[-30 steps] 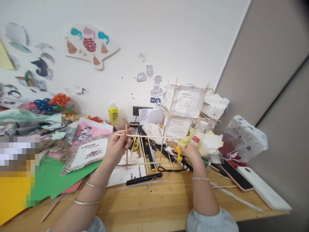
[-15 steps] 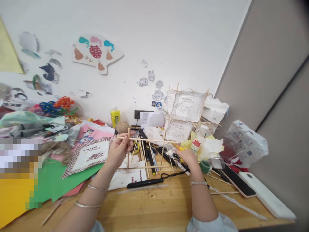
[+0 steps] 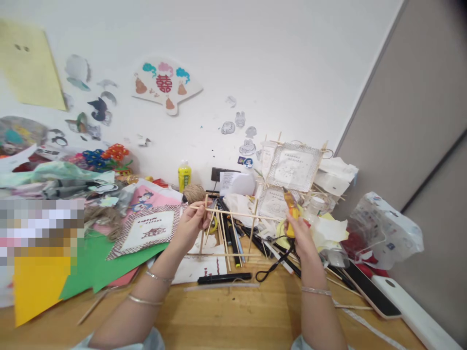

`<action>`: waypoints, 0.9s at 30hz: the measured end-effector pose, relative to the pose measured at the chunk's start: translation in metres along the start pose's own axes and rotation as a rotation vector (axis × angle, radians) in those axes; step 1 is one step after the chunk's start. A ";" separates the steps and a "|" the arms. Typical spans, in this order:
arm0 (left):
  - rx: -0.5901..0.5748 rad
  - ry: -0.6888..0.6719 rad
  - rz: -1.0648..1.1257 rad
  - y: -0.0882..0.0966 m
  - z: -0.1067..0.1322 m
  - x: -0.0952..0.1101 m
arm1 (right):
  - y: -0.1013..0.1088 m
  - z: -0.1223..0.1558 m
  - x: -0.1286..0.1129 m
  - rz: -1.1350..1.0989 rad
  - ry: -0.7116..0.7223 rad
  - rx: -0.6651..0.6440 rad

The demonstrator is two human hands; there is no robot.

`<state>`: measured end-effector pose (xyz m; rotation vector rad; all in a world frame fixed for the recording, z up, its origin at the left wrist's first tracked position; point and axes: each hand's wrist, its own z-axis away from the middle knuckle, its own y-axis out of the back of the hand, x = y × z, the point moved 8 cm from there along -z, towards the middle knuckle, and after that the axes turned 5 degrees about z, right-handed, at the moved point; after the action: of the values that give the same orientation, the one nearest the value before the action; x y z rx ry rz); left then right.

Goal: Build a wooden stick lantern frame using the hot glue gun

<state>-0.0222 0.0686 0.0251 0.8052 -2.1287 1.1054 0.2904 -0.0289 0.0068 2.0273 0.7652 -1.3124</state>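
Observation:
My left hand (image 3: 191, 224) pinches a corner of a frame made of thin wooden sticks (image 3: 239, 213), which stands over the desk. In my right hand (image 3: 305, 239), raised to the right of the frame, is a yellow hot glue gun (image 3: 292, 208) with its dark nozzle pointing up and away. Its black cord (image 3: 279, 265) hangs in a loop toward the desk. Nozzle and sticks are apart. Behind and under the frame lie several pens and markers (image 3: 230, 238), partly hidden by the sticks. A black marker (image 3: 224, 278) rests in front of it.
A patterned fabric panel (image 3: 155, 226) and green paper (image 3: 85, 279) lie at left. Twine (image 3: 194, 193) and a yellow-green bottle (image 3: 184, 176) stand near the wall. At right are a finished stick lantern (image 3: 295, 163), a plastic bag (image 3: 386, 228), a phone (image 3: 372, 291) and a white device (image 3: 416, 311).
My right hand has lifted the glue gun from the clutter, and its nozzle now points up. My left hand still holds the stick frame. The camera view has shifted slightly left.

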 end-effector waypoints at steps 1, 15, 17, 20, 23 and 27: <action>-0.001 0.002 0.003 0.000 0.000 -0.001 | -0.002 0.003 -0.009 -0.094 0.049 0.004; 0.014 -0.031 0.017 0.000 0.001 -0.001 | -0.002 0.033 -0.066 -0.301 0.275 0.118; 0.028 -0.031 0.010 0.000 0.002 0.000 | -0.008 0.038 -0.068 -0.212 0.235 0.135; 0.045 -0.040 0.007 0.002 0.002 0.000 | -0.021 0.048 -0.074 -0.068 0.141 0.172; 0.053 -0.045 0.012 0.002 0.002 -0.001 | -0.045 0.057 -0.091 0.073 0.150 0.086; 0.034 -0.082 0.033 -0.001 0.002 -0.001 | -0.083 0.067 -0.117 0.201 0.335 -0.104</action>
<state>-0.0210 0.0664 0.0237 0.8477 -2.2036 1.1461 0.1500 -0.0413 0.0782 2.2020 0.7345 -0.8157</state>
